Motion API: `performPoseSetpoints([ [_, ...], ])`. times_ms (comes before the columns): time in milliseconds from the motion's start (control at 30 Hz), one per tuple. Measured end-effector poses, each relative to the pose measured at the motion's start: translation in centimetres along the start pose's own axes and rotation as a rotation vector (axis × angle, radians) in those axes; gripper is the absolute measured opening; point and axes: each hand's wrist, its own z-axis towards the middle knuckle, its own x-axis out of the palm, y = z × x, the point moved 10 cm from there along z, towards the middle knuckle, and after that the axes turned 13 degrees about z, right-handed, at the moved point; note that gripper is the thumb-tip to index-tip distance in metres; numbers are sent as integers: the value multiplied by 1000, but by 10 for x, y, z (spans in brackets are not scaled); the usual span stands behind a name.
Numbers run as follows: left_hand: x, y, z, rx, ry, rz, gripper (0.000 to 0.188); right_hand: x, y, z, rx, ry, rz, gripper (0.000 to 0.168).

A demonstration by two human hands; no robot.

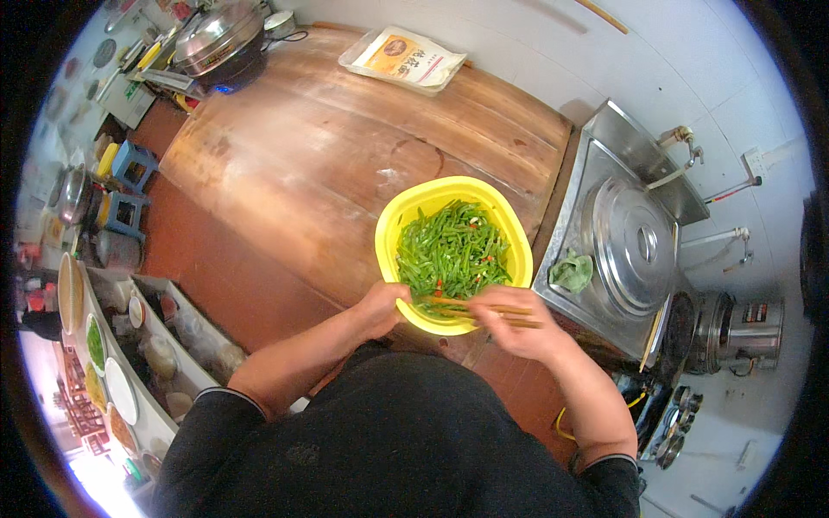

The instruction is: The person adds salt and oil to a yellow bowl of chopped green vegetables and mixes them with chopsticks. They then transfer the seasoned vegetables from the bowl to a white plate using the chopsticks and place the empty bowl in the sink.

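Observation:
A yellow plastic basin (388, 249) stands in front of me near the corner of the wooden table. Inside lie chopped green vegetable strips (453, 252) with bits of red and white among them. My left hand (386, 305) grips the basin's near-left rim. In my right hand (518, 324) is a pair of wooden chopsticks (450, 307), whose tips reach into the greens by the near rim. The right hand looks slightly blurred, and the chopstick tips are hard to make out.
The wooden table (311, 149) carries a plastic tray with a printed bag (411, 58) at the back. To the right, a metal sink (570, 194) bears a large round lid (635, 233) and a green leaf (571, 272). A shelf with plates (121, 390) stands left. An electric pan (217, 39) sits far left.

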Motion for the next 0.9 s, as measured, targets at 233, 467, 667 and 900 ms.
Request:
performPoseSetpoints([
  [233, 4, -1, -7, 84, 34, 25, 54, -72, -57, 4, 138, -429, 170, 14],
  [467, 9, 5, -10, -26, 28, 4, 51, -4, -28, 11, 1, -123, -142, 12],
  [667, 6, -1, -13, -1, 32, 44, 49, 8, -3, 7, 33, -16, 41, 11],
  [900, 1, 4, -16, 53, -8, 51, 52, -92, -56, -18, 174, -533, 246, 18],
])
